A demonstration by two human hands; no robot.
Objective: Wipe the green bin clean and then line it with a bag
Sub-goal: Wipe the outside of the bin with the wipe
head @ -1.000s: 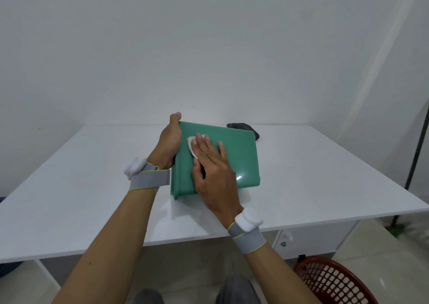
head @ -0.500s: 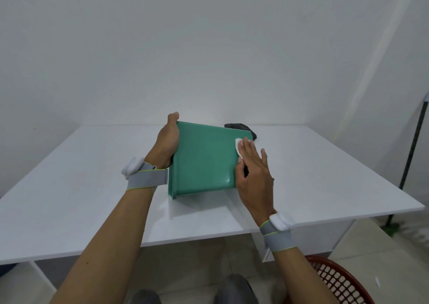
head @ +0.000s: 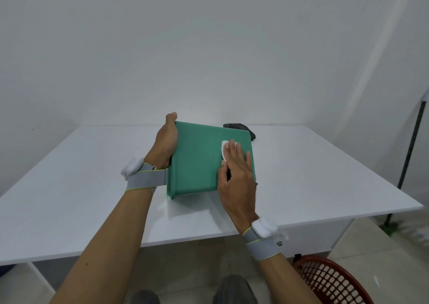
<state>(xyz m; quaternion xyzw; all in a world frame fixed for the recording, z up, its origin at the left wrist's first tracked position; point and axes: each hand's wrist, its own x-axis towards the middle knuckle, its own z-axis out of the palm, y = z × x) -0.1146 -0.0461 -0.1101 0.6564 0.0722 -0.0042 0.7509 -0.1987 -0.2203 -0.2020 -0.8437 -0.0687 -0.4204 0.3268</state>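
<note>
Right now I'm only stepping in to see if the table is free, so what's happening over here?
A person is wiping a green bin that lies on its side on the white table. The left hand grips it at its open end, while the right hand presses a white wipe flat against its upturned side. A dark bundle, possibly the bag, lies behind the bin; no liner is in yet.

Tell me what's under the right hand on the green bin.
A white wipe lies under the right hand, pressed flat against the green bin; only its far edge peeks past the fingertips. The rest of it is covered by the hand.
</note>
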